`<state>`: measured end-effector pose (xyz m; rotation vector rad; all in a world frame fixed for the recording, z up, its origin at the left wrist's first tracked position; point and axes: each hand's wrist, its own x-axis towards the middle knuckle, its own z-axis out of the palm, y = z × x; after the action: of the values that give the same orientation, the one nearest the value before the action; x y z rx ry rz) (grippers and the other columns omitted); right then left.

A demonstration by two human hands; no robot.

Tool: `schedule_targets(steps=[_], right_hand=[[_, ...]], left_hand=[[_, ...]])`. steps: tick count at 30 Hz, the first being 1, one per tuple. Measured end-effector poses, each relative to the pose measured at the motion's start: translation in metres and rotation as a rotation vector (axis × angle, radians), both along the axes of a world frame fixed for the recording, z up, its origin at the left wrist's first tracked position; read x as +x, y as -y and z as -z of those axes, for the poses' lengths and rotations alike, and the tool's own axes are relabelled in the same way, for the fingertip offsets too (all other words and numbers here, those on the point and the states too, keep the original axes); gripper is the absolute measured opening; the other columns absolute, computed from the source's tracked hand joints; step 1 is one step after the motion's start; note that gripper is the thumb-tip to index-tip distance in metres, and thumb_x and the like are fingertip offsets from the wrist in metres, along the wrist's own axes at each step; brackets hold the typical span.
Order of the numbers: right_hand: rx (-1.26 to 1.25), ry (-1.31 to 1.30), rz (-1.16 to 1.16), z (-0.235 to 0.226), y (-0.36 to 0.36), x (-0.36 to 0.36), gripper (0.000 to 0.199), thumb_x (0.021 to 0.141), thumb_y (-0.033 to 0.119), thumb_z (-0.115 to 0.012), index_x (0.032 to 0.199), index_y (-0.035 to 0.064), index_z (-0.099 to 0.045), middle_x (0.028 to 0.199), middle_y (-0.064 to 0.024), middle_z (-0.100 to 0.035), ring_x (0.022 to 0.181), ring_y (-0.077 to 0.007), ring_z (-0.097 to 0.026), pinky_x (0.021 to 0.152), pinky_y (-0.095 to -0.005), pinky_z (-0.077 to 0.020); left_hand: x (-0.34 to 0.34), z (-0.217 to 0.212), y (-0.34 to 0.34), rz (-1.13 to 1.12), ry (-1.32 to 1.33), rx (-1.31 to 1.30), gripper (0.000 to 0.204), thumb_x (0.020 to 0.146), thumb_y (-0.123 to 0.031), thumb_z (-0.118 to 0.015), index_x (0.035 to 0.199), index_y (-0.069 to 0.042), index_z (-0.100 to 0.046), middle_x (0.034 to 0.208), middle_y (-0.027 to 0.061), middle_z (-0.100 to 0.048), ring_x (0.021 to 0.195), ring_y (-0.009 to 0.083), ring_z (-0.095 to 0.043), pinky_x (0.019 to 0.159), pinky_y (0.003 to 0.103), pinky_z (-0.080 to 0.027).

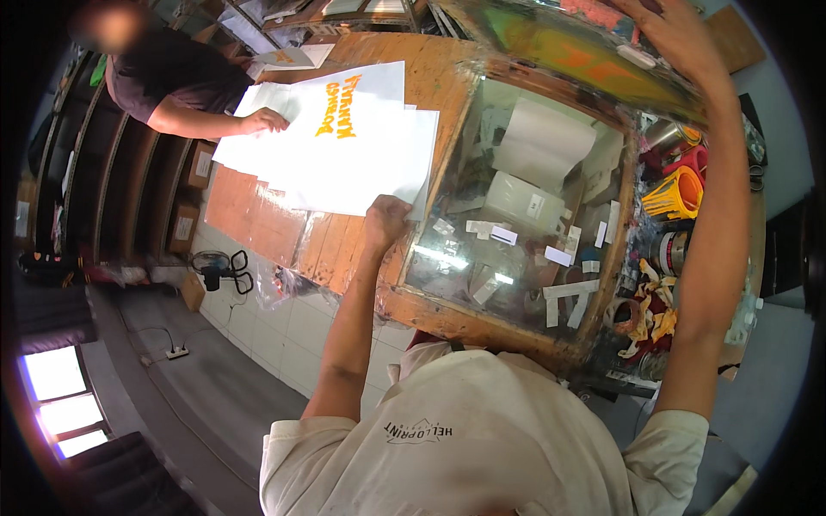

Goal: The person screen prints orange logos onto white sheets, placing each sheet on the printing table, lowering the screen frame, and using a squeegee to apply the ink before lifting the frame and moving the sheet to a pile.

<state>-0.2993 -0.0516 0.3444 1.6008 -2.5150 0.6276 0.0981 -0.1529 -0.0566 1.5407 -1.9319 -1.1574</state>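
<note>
Paper sheets (370,168) left of glass panel (527,273)

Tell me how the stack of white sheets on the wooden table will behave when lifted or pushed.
The stack of white sheets would probably sag if lifted by one corner, as its edges look thin. Pushed, the sheets might slide apart: their edges lie staggered on the wooden table, apparently unbound.
</note>
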Motion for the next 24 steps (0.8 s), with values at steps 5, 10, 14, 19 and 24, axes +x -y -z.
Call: schedule_targets(steps=[5,10,14,19,24], right_hand=[[-0.025,-0.070,0.014,0.005,-0.002,-0.014,0.047,0.100,0.051,-0.059,0.101,0.0054,-0.073,0.083,-0.0141,-0.075,0.085,-0.0300,-0.074,0.077,-0.0433,-0.0548],[-0.130,0.038,-0.049,-0.002,-0.003,-0.011,0.047,0.101,0.051,-0.058,0.102,0.0075,-0.075,0.082,-0.0098,-0.077,0.086,-0.0295,-0.074,0.081,-0.0452,-0.0550],[0.071,0.096,0.031,-0.010,-0.004,0.001,0.049,0.100,0.051,-0.059,0.106,0.0050,-0.075,0.081,-0.0096,-0.076,0.084,-0.0296,-0.073,0.081,-0.0447,-0.0556],[0.156,0.021,0.021,-0.015,-0.001,-0.009,0.045,0.100,0.043,-0.058,0.104,0.0026,-0.077,0.080,-0.0165,-0.074,0.088,-0.0308,-0.074,0.084,-0.0464,-0.0571],[0.173,-0.259,-0.123,-0.014,0.006,-0.023,0.045,0.095,0.032,-0.051,0.102,-0.0042,-0.077,0.101,-0.0286,-0.074,0.097,-0.0381,-0.074,0.093,-0.0489,-0.0565]], left_hand=[[-0.037,-0.018,-0.013,0.099,0.058,-0.350,0.012,0.092,-0.015,-0.070,0.104,-0.015,-0.072,0.150,0.0213,-0.053,0.144,0.0424,-0.041,0.113,0.073,-0.019],[-0.128,0.004,-0.062,0.371,0.227,-0.236,0.033,0.100,-0.027,-0.062,0.132,-0.018,-0.061,0.166,0.0197,-0.035,0.158,0.0492,-0.013,0.109,0.087,-0.002],[-0.192,0.022,-0.093,0.616,0.329,-0.522,0.054,0.106,-0.029,-0.051,0.157,-0.014,-0.043,0.169,0.0114,-0.032,0.159,0.0452,-0.012,0.114,0.083,-0.004],[-0.241,0.025,-0.107,0.930,0.191,-0.706,0.054,0.106,-0.034,-0.052,0.155,-0.011,-0.046,0.167,0.0109,-0.035,0.157,0.0478,-0.015,0.116,0.080,-0.013],[-0.266,0.019,-0.126,1.094,0.170,-0.654,0.058,0.105,-0.036,-0.055,0.156,-0.011,-0.043,0.170,0.0113,-0.029,0.158,0.0454,-0.012,0.120,0.076,-0.008]])
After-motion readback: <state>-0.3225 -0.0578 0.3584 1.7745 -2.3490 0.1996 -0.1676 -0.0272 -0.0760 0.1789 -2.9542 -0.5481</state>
